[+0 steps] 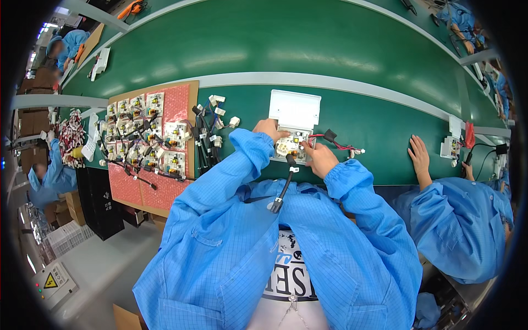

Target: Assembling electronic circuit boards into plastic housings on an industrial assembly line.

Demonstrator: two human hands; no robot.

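Observation:
In front of me a white plastic housing [295, 109] lies on the green bench, its plain flap toward the far side. A circuit board [296, 136] with a yellow component and white connectors sits in its near part. My left hand [269, 130] is closed at the housing's left edge, thumb reaching onto the board. My right hand [322, 159] pinches at the board's right edge, fingertips pressed on it. A black cable [286, 187] runs from the board toward my chest. Red and black wires [342, 146] with a white plug extend right.
At left, pink bubble wrap [132, 190] on cardboard carries several circuit boards [148, 126]. Black cables [204, 140] with white connectors lie beside it. A white frame rail [330, 82] crosses the bench. To the right, a co-worker's hand [420, 155] rests near another housing [451, 147].

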